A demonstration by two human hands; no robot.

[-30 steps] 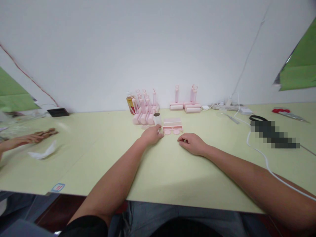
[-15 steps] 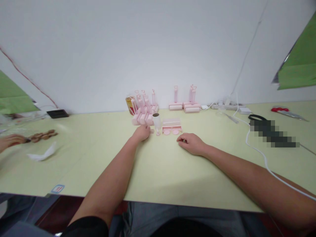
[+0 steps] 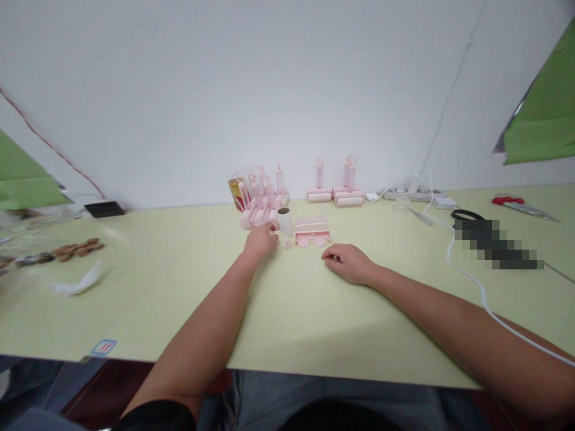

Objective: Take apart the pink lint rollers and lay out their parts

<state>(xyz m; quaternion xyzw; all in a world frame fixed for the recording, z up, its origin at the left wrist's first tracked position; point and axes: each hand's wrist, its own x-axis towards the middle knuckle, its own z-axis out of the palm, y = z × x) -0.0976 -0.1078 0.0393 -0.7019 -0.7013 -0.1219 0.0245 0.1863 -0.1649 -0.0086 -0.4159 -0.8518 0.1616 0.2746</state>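
My left hand (image 3: 262, 240) is at the front of a cluster of pink rollers (image 3: 258, 218), its fingers curled down. What lies inside its fingers, if anything, is hidden. Just right of it stands a white paper roll with a brown core (image 3: 285, 224); a small pink round-ended piece (image 3: 287, 244) lies in front of the roll. To the right of these is a pink case (image 3: 313, 239) with its clear lid raised and two round pieces at its front. My right hand (image 3: 349, 263) rests on the table by the case's near right corner, fingers loosely bent, nothing visible in them.
Pink rollers with upright clear handles (image 3: 348, 194) stand against the wall, beside a yellow packet (image 3: 236, 190). A white cable (image 3: 467, 275) crosses the right side, near red-handled scissors (image 3: 516, 203). Brown pieces (image 3: 78, 248) and a white scrap (image 3: 78, 281) lie at left.
My left hand has shifted slightly, and the small pink bit that showed at its fingertips is now out of sight. My right hand stays put. Another person's hand at far left has moved away.
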